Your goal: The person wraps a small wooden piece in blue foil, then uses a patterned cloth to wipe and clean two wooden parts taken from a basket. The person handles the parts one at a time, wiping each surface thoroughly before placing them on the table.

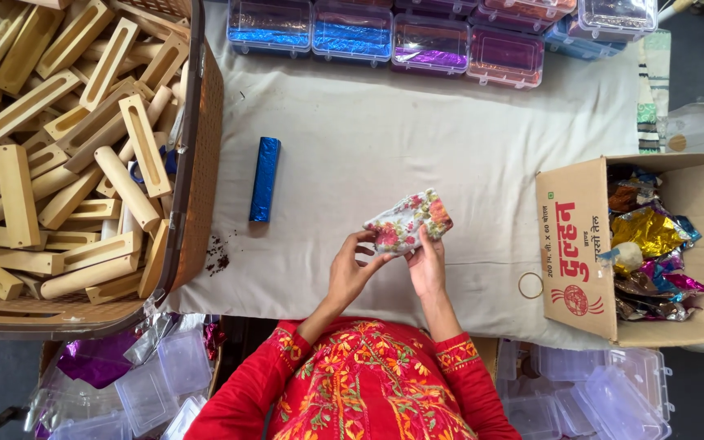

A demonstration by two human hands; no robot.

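Floral paper wraps the block [408, 221] pinched between my left hand [349, 273] and right hand [426, 270]; one blue-wrapped block [264, 179] lies finished beyond my left hand, many bare wooden blocks [67, 147] remain.

Basket of wooden blocks [59, 155], blue foil bar [264, 178], cardboard box of foil wrappers [653, 244], clear plastic cases [385, 34]

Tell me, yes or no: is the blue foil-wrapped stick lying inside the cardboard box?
No, the blue foil-wrapped stick lies on the white cloth, left of both hands.
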